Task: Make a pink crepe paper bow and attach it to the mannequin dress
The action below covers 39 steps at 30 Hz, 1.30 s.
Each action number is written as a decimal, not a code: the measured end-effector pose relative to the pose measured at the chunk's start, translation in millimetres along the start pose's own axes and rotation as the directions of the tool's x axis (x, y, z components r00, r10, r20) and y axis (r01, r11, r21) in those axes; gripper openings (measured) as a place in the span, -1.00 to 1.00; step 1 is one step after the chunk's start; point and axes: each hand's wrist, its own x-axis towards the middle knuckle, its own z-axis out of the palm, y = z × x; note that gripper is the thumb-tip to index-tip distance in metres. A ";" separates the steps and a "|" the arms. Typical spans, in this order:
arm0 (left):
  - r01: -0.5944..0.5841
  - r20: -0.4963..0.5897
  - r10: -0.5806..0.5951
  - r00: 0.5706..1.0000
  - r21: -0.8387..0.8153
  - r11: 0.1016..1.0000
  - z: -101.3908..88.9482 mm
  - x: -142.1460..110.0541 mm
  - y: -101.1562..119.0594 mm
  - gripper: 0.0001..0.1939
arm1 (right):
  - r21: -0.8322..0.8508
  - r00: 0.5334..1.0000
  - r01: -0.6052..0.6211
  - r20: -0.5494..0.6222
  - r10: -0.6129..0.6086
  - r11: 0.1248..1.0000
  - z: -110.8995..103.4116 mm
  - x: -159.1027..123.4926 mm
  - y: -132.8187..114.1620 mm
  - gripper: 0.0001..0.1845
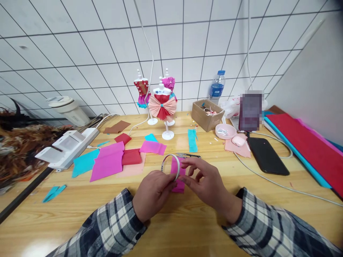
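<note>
My left hand [154, 192] pinches a thin white ring that looks like a narrow roll of tape [178, 166], held upright, with dark print on its inner side. At the roll's right side is my right hand [207, 182], its thumb and index finger apart and the thumb tip close to the rim; whether it touches I cannot tell. Beneath the roll lies a magenta paper strip [175, 165], partly covered by the hands. Just beyond it rest small thread snips with black handles [191, 155].
Cut magenta paper [108, 160], blue paper [85, 163] and red paper [131, 157] lie on the left. Small mannequins in paper dresses [162, 103] stand behind. On the right are a cardboard box [205, 117], a black phone [268, 156], a cable [268, 185] and stacked coloured sheets [308, 146].
</note>
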 end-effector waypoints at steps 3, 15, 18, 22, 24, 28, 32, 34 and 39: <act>-0.043 -0.031 0.044 0.999 0.046 0.998 1.9 -1.7 0.3 -0.82 | -0.074 0.999 0.042 0.011 -0.041 0.996 2.1 -1.2 0.5 -0.73; -0.035 0.061 0.027 0.998 0.136 0.990 4.9 -2.9 0.9 -0.79 | -0.114 0.982 -0.058 0.174 0.077 0.992 3.9 7.2 5.3 -0.89; 0.028 0.027 -0.031 0.999 0.129 0.991 6.4 -4.7 0.1 -0.80 | -0.144 0.995 -0.030 0.087 0.043 0.989 6.7 5.1 9.4 -0.90; 0.086 0.024 -0.088 0.996 0.069 0.994 6.3 -6.5 1.1 -0.81 | -0.057 1.000 -0.003 0.018 0.004 0.998 12.0 0.5 14.2 -0.69; 0.112 0.031 -0.113 0.993 0.036 0.993 5.5 -6.4 2.9 -0.81 | -0.042 0.999 0.033 0.027 -0.032 0.999 14.1 -0.9 14.6 -0.69; 0.160 0.013 -0.160 0.987 0.018 0.987 4.6 -5.2 4.8 -0.80 | -0.080 0.996 0.091 -0.011 -0.092 0.993 13.2 -0.6 12.8 -0.90; 0.173 -0.003 -0.173 0.985 -0.019 0.985 4.4 -4.3 0.4 -0.76 | -0.162 0.992 0.118 -0.035 -0.125 0.980 3.5 4.0 11.9 -0.86; 0.178 -0.009 -0.178 0.984 -0.046 0.983 3.0 -4.0 -2.4 -0.74 | -0.199 0.990 0.121 -0.043 -0.132 0.973 -1.2 6.2 11.8 -0.85; 0.190 -0.040 -0.192 0.981 -0.042 0.981 -4.8 -2.5 -4.9 -0.69 | -0.274 0.981 0.181 -0.012 -0.191 0.945 -2.8 4.6 11.0 -0.86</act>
